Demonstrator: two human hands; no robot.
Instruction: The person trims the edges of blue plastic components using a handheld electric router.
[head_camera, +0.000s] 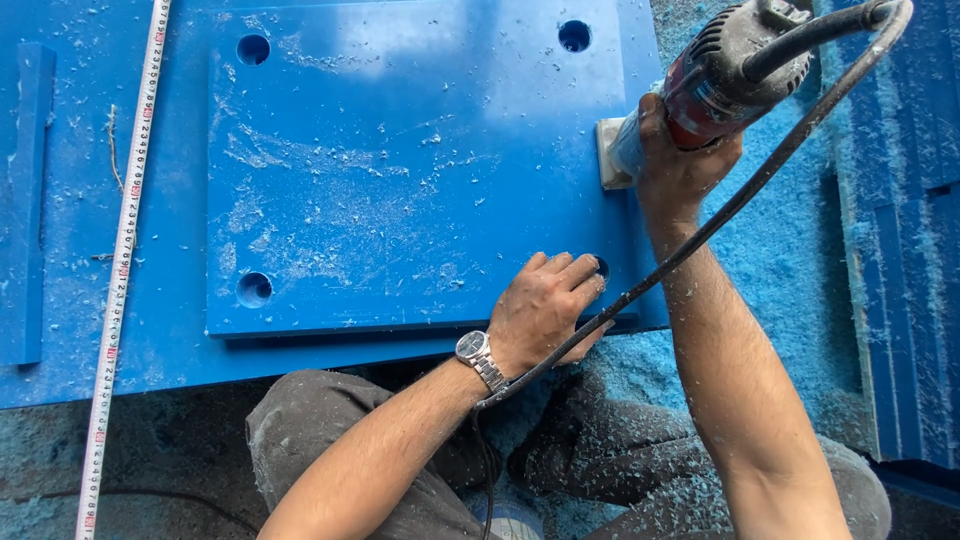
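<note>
Two hands worked: the left hand pressed flat on the blue panel, the right hand gripped the router; its trailing cord could snag his wrist.

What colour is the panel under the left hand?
Bright blue, dusted with pale shavings: the panel under the left hand, head view.

The right hand grips a red and grey power tool, its pale base set against the right edge of a thick blue plastic slab. The left hand, a metal watch on its wrist, presses flat on the slab's near right corner, probably covering a 4th hole; 3 holes show. A black cord crosses both forearms. A tape measure lies along the left. Blue shavings cover the floor.
</note>
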